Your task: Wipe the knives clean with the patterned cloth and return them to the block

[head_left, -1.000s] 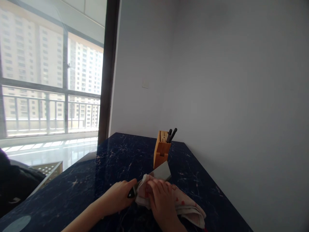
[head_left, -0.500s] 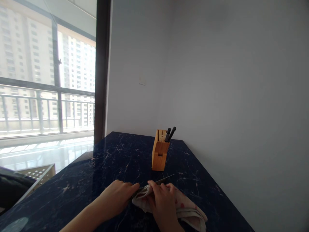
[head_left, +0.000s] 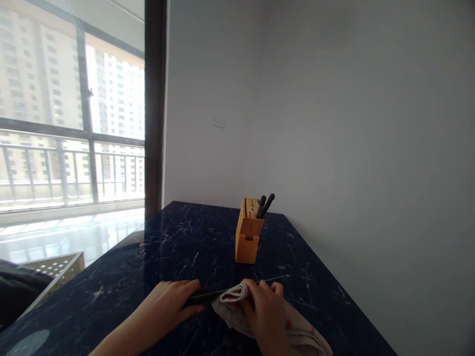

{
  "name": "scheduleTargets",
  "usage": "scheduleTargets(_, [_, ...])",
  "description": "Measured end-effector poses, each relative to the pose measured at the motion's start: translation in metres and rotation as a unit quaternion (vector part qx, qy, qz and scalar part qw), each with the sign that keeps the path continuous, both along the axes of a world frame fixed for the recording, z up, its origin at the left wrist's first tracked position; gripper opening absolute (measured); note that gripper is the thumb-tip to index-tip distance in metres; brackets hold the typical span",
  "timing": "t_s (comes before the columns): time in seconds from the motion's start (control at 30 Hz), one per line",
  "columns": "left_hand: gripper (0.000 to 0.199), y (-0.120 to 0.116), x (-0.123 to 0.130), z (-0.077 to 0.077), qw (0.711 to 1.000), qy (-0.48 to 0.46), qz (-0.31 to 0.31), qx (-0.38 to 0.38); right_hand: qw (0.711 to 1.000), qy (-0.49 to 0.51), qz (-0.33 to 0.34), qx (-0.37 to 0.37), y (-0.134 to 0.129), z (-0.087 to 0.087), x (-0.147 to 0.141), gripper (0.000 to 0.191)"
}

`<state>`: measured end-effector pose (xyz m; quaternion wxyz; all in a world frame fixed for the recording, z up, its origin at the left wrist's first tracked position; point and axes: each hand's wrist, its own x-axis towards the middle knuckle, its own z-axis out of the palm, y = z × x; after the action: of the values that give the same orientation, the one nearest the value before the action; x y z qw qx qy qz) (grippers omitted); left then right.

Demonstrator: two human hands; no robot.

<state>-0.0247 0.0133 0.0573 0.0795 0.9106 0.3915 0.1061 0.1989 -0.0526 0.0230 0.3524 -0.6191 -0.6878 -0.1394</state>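
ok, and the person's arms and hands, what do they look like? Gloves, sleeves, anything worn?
No gloves on the left hand or the right hand. The left forearm is bare to the frame edge, with no sleeve, watch or cable in view. One left fingertip shows red, possibly nail polish, but it's too small to tell.

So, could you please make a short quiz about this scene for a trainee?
1. Which hand grips the black knife handle?
2. True or false: the wooden knife block lies on its side.
3. What does the right hand pinch? A) the black knife handle B) the stained cloth C) the wooden knife block

Key: 1. The left hand. 2. False. 3. B.
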Motion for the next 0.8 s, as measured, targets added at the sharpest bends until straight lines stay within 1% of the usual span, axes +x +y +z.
scheduleTargets(0.03, [0.030, 0.001, -0.001, -0.002, 1.000, -0.011, -0.001, -0.006, 1.000, -0.003, 0.002, 0.003, 0.001, -0.002, 0.001, 0.009])
scheduleTargets(0.13, [0.030, 0.003, -0.002, -0.009, 0.999, -0.046, 0.012, -0.015, 0.999, -0.013, 0.020, 0.025, 0.005, -0.010, 0.002, 0.028])
scheduleTargets(0.17, [0.029, 0.004, -0.002, -0.011, 0.998, -0.058, 0.020, -0.023, 0.999, -0.011, 0.026, 0.030, 0.007, -0.013, 0.002, 0.032])
scheduleTargets(0.2, [0.029, 0.005, -0.002, -0.013, 0.996, -0.070, 0.029, -0.039, 0.999, -0.007, 0.030, 0.030, 0.008, -0.016, 0.001, 0.031])
scheduleTargets(0.27, [0.029, 0.008, -0.001, -0.017, 0.990, -0.091, 0.053, -0.096, 0.999, 0.003, 0.033, 0.021, 0.009, -0.019, -0.001, 0.022])
scheduleTargets(0.33, [0.030, 0.011, -0.001, -0.021, 0.979, -0.113, 0.073, -0.156, 0.999, 0.001, 0.032, 0.013, 0.010, -0.020, -0.003, 0.013])
scheduleTargets(0.4, [0.031, 0.012, -0.001, -0.022, 0.969, -0.132, 0.087, -0.192, 0.999, -0.011, 0.026, 0.015, 0.011, -0.019, -0.004, 0.010])
scheduleTargets(0.47, [0.029, 0.012, -0.001, -0.023, 0.965, -0.149, 0.080, -0.199, 0.999, -0.025, 0.021, 0.021, 0.011, -0.017, -0.003, 0.010])
scheduleTargets(0.57, [0.024, 0.012, -0.001, -0.026, 0.964, -0.174, 0.047, -0.197, 0.999, -0.040, 0.012, 0.034, 0.012, -0.016, 0.000, 0.011])
scheduleTargets(0.63, [0.024, 0.014, -0.001, -0.030, 0.960, -0.182, 0.036, -0.210, 0.999, -0.029, 0.005, 0.035, 0.012, -0.017, 0.001, 0.013])
scheduleTargets(0.7, [0.027, 0.015, 0.000, -0.036, 0.955, -0.189, 0.038, -0.225, 0.999, 0.003, 0.026, 0.019, 0.011, -0.019, -0.001, 0.023])
scheduleTargets(0.8, [0.033, 0.017, 0.000, -0.043, 0.958, -0.199, 0.046, -0.202, 0.994, 0.049, 0.092, 0.004, 0.008, -0.026, -0.013, 0.050])
